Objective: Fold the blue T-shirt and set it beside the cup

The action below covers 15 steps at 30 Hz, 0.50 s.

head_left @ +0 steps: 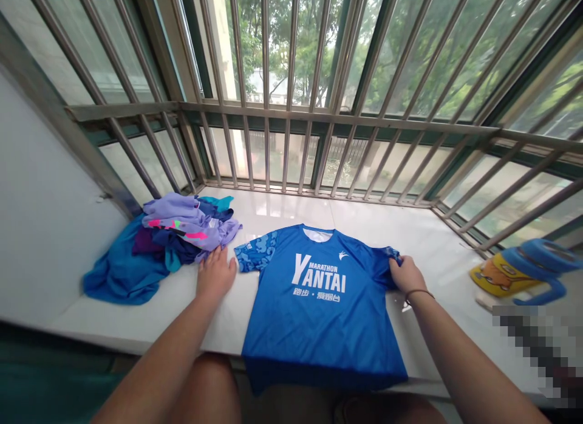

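A blue short-sleeved T-shirt (314, 321) lies spread, front up, on the white windowsill ledge (423, 242), its collar toward the window. White lettering runs across its chest, and its hem hangs over the near edge. My right hand (407, 275) pinches the end of the sleeve on the right. Resting flat on the ledge, my left hand (216, 272) has its fingers stretched out and holds nothing. It lies between the sleeve on the left and a pile of clothes (191, 223), its fingertips at the edge of the pile.
Purple, teal and blue garments make up the pile beside the left wall (50, 187). On the right stands a yellow and blue cup (510, 269) with a handle. Metal bars (291, 114) line the window around the ledge. The lower right corner is pixelated.
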### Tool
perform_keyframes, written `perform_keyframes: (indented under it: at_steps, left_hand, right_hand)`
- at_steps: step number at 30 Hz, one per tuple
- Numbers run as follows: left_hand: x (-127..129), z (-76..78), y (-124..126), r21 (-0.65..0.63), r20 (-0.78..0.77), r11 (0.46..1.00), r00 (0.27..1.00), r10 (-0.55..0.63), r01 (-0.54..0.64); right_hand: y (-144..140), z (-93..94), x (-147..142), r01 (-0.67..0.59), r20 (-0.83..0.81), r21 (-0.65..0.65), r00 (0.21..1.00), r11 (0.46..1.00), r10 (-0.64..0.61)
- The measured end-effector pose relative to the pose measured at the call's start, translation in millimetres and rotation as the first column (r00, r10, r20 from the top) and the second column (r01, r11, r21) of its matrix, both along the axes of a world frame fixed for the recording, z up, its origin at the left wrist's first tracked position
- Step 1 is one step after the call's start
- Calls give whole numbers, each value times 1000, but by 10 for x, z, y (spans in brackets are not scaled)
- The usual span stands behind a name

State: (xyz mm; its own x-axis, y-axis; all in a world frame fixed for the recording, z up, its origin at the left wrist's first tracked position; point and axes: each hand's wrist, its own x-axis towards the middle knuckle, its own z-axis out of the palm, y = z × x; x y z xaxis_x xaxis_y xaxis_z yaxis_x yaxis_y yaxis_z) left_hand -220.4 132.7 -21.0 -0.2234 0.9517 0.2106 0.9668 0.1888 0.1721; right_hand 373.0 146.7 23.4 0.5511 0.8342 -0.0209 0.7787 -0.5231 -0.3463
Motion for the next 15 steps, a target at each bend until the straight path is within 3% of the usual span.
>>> perform_keyframes:
  at_steps: [4,6,9,11,13,15]
  left_hand:
    - [7,8,4,-1,9,1000,1000,6,-6]
    - [7,9,3,1,10,1000,1000,5,-5]
    - [5,8,-1,5,10,1000,1000,3,-3]
    - [4,8,-4,6,6,1000,1000,4,-4]
    - [5,12,-4,0,4,1000,1000,8,-8]
    - [9,17,-3,-13,2,1000,1000,15,-15]
  right_hand:
    - [-43,45,-179,-70,-20,115,997,991,73]
    - [-93,85,-324,-205,7,209,978,956,208]
    - [-240,166,-628,-539,110,281,840,794,532]
    - [-384,223,-846,-735,126,183,676,652,726]
    - [-535,268,-1010,-841,93,75,541,536,836]
    - [-667,286,-1066,-855,96,69,519,514,849]
